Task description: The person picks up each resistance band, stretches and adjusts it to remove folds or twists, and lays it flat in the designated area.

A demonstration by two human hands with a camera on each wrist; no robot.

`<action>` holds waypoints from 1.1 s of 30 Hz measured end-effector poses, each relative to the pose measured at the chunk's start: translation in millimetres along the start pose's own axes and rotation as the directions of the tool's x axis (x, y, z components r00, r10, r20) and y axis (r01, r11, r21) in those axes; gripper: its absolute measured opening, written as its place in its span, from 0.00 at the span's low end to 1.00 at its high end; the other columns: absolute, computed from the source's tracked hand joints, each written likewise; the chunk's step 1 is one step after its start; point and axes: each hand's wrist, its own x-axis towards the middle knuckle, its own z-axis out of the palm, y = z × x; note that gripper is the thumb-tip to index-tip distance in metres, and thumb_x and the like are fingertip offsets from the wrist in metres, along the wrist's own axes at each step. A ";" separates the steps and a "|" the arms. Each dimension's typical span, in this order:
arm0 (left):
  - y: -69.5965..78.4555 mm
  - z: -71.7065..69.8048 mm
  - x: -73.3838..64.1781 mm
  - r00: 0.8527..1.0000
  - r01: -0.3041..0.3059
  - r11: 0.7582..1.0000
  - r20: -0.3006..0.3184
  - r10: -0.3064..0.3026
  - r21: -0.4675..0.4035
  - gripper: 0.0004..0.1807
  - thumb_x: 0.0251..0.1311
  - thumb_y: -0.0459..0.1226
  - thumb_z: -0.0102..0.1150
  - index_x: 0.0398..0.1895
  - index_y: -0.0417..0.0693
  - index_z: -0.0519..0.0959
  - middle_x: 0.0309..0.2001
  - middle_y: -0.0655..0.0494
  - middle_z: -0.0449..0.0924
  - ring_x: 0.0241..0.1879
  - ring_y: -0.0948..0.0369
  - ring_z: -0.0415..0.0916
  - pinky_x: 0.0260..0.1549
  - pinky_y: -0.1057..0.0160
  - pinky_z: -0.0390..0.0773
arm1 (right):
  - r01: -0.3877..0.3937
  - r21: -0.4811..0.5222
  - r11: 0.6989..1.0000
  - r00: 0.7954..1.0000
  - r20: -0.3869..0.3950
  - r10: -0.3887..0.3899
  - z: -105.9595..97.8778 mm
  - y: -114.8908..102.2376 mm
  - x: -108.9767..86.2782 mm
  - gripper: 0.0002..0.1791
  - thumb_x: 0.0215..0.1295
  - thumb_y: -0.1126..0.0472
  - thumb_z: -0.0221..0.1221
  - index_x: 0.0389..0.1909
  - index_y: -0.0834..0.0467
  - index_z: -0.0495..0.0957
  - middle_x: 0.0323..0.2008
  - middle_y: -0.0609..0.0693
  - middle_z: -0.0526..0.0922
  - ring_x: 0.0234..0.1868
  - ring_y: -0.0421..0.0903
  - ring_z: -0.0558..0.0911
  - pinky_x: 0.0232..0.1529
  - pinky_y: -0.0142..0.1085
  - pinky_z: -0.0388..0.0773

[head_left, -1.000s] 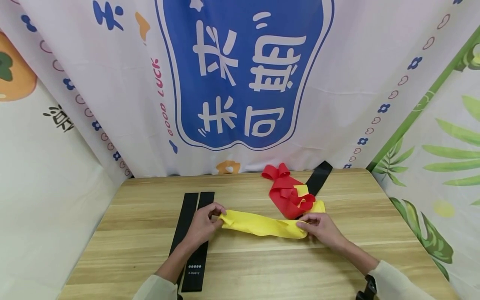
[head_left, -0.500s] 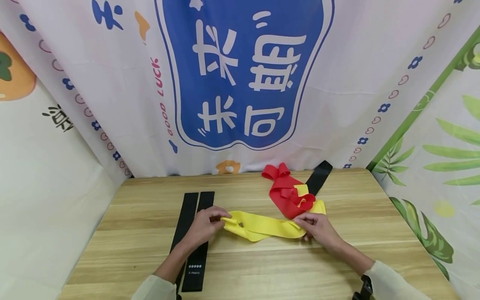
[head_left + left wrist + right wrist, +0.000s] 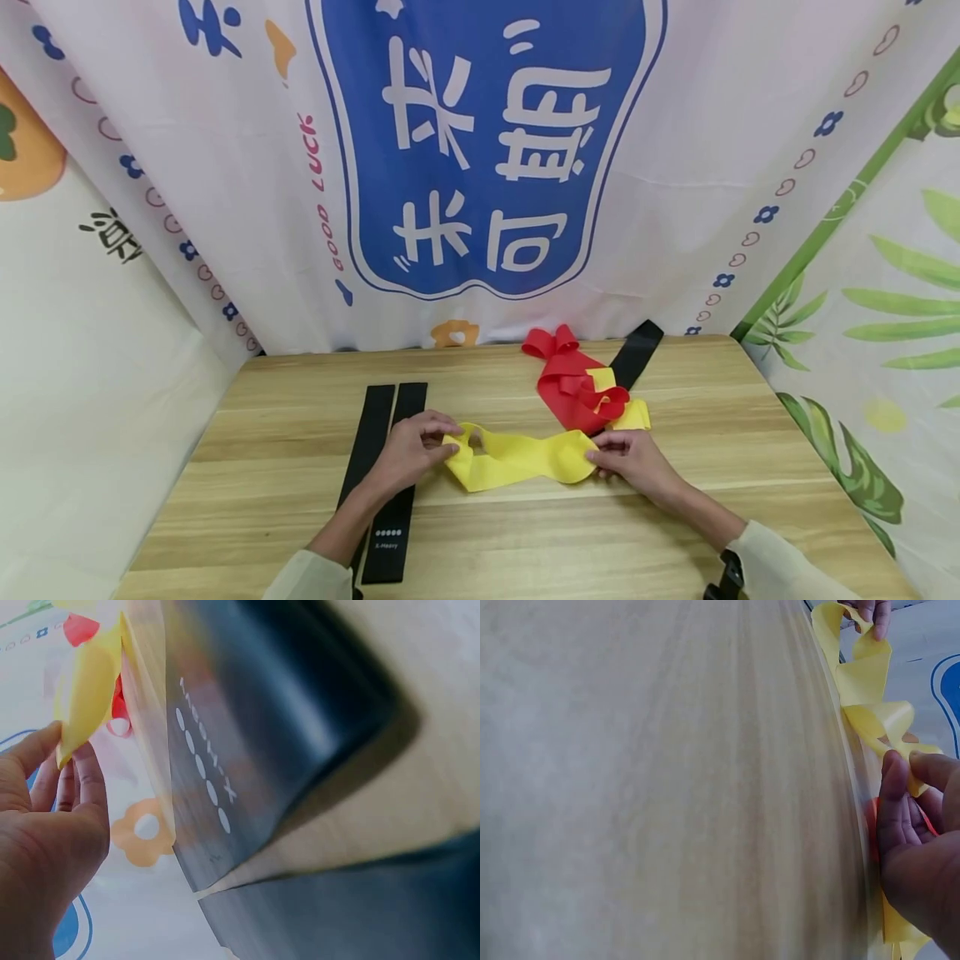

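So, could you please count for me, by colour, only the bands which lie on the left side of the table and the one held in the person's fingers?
Black bands, lying side by side: 2
Yellow band, held between left hand and right hand: 1
Total: 3

I am pinching a yellow band (image 3: 88, 688) in the fingertips of my left hand (image 3: 54, 832), with red material (image 3: 81, 628) showing beside it. Two black strips (image 3: 289, 724) are lying on a wooden table (image 3: 446, 776), one bearing white ovals (image 3: 200, 766); a white cloth (image 3: 154, 915) is showing an orange flower (image 3: 127, 836).
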 end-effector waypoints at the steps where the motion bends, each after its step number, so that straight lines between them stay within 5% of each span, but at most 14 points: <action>1: -0.3 -0.4 0.0 1.000 -0.001 1.000 0.002 0.001 -0.001 0.10 0.60 0.27 0.74 0.43 0.46 0.91 0.51 0.55 0.84 0.49 0.56 0.82 0.46 0.64 0.86 | -0.004 0.002 1.000 1.000 -0.004 0.004 0.2 -0.1 -0.2 0.18 0.71 0.59 0.70 0.53 0.70 0.84 0.35 0.57 0.89 0.31 0.45 0.86 0.37 0.33 0.87; 11: -6.7 -4.0 0.2 1.000 -0.013 1.000 0.012 0.013 0.027 0.19 0.56 0.22 0.74 0.52 0.41 0.89 0.56 0.52 0.82 0.47 0.58 0.81 0.47 0.60 0.85 | -0.019 0.004 1.000 0.999 -0.031 0.019 0.4 -0.3 -2.5 0.19 0.73 0.61 0.67 0.55 0.71 0.78 0.34 0.61 0.90 0.31 0.51 0.89 0.36 0.35 0.87; 22: -6.9 -5.4 1.0 0.991 -0.068 0.995 -0.106 0.076 0.076 0.20 0.52 0.20 0.76 0.48 0.42 0.90 0.51 0.52 0.84 0.45 0.57 0.81 0.47 0.49 0.86 | -0.002 -0.015 1.000 1.000 -0.024 0.002 1.4 -1.2 -5.2 0.14 0.74 0.59 0.66 0.47 0.68 0.79 0.34 0.60 0.89 0.32 0.50 0.88 0.35 0.35 0.87; 28: -6.0 -6.0 3.7 0.983 -0.053 0.998 -0.174 0.058 0.030 0.23 0.54 0.18 0.72 0.52 0.43 0.86 0.50 0.47 0.85 0.44 0.53 0.81 0.41 0.59 0.86 | 0.080 -0.050 0.996 0.996 -0.034 -0.081 1.7 0.7 -6.6 0.10 0.71 0.61 0.69 0.41 0.65 0.82 0.34 0.56 0.85 0.29 0.48 0.85 0.36 0.33 0.85; 33: -7.1 -6.6 6.5 0.975 -0.037 0.999 -0.219 0.040 0.019 0.29 0.55 0.17 0.68 0.61 0.43 0.82 0.50 0.46 0.83 0.44 0.54 0.80 0.40 0.67 0.84 | 0.121 -0.083 0.989 0.990 -0.063 -0.126 3.9 0.0 -7.4 0.10 0.69 0.60 0.70 0.32 0.61 0.81 0.49 0.57 0.87 0.46 0.45 0.86 0.46 0.30 0.82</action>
